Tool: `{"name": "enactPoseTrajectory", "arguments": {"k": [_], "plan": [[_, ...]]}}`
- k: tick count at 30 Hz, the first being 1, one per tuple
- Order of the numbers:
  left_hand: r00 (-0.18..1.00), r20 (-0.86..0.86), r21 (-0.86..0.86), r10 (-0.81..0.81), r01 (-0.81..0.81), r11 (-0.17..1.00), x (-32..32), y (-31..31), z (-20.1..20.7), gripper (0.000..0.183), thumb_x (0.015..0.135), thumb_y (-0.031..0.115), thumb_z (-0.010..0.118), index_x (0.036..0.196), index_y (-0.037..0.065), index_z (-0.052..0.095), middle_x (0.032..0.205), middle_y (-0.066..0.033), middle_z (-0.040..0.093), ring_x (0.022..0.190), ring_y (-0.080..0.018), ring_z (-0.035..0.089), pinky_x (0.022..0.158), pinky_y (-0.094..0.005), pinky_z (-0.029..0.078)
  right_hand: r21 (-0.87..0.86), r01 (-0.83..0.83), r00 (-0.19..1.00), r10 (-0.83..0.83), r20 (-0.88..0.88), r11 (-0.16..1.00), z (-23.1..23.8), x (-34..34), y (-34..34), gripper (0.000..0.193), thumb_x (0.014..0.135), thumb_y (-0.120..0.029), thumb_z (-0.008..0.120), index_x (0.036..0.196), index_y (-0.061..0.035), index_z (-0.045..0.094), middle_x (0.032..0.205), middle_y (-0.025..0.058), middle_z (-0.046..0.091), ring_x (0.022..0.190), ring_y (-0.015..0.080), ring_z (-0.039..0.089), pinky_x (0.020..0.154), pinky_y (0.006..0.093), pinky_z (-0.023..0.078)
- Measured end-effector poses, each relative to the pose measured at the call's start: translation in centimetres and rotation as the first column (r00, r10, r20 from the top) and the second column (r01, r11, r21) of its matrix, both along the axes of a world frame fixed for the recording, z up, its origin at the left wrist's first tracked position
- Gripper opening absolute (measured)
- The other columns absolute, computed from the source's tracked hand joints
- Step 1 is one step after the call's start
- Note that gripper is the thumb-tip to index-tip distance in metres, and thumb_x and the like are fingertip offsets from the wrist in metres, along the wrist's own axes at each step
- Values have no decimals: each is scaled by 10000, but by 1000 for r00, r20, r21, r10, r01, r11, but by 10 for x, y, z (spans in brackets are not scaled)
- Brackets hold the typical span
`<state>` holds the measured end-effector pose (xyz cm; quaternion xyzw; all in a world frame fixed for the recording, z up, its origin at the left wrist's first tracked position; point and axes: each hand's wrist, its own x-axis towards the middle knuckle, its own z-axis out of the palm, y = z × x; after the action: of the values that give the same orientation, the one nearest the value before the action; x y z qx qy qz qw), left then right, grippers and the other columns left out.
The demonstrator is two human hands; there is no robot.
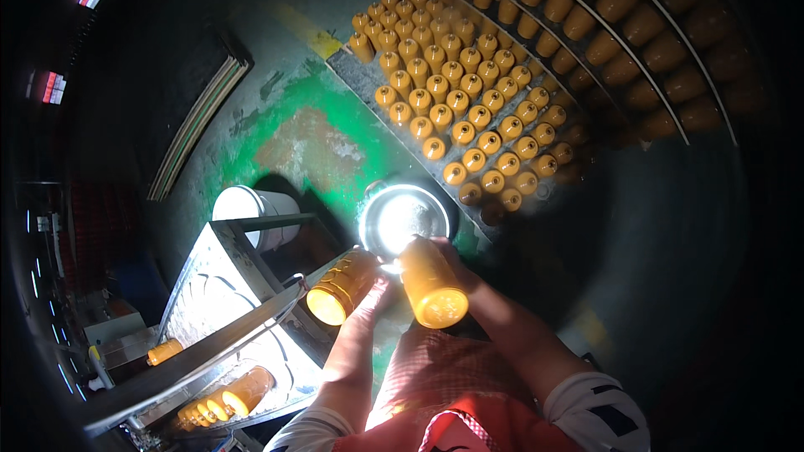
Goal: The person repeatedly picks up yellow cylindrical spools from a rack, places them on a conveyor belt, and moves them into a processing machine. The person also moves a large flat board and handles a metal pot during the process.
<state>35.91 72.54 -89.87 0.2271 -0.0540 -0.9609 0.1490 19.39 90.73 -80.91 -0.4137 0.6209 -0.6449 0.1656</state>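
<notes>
My left hand is closed around an orange bottle, tilted with its broad base toward me. A second orange bottle is held in my right hand, its base also facing me. The far ends of both bottles point toward a round metal basin lit by a strong glare. Most of my fingers are hidden behind the bottles. Whether either bottle touches the basin I cannot tell.
Rows of orange bottles stand on a board ahead, with more on racks at the upper right. At left are a white bucket, a metal-framed machine with orange bottles at its lower end, and stacked boards.
</notes>
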Motion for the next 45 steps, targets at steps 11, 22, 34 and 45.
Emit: {"name": "enactPoseTrajectory", "arguments": {"k": [11,22,34,45], "plan": [[970,-150,-319,-194,138,938,87,25,112,511,998,555,430,1333,189,551,1240,-226,602,991,-403,635,731,-465,612,-873,232,94,884,459,429,-78,93,166,416,970,-490,540,1277,-219,613,1364,246,477,1116,488,533,882,573,540],[984,66,-421,-165,178,889,244,66,124,431,989,444,455,1208,108,611,1050,-161,669,881,-310,658,683,-412,567,-603,477,509,359,782,639,-247,232,450,496,1002,-540,403,1434,-318,508,1380,110,592,1081,404,615,881,505,546],[869,-139,-700,475,-426,573,488,8,176,466,922,410,531,1195,40,602,1039,-136,662,939,-252,657,834,-386,559,-721,49,245,691,680,692,-97,239,225,486,1040,-470,398,1451,-219,464,1410,237,447,1162,475,494,934,554,508],[335,-304,-941,892,41,-336,560,-273,248,281,872,117,683,1144,55,715,1104,-70,672,1020,-192,620,943,-305,472,-520,99,466,422,778,849,49,341,6,495,1009,-533,404,1343,-198,551,1191,207,581,918,419,615,724,489,597]]}}
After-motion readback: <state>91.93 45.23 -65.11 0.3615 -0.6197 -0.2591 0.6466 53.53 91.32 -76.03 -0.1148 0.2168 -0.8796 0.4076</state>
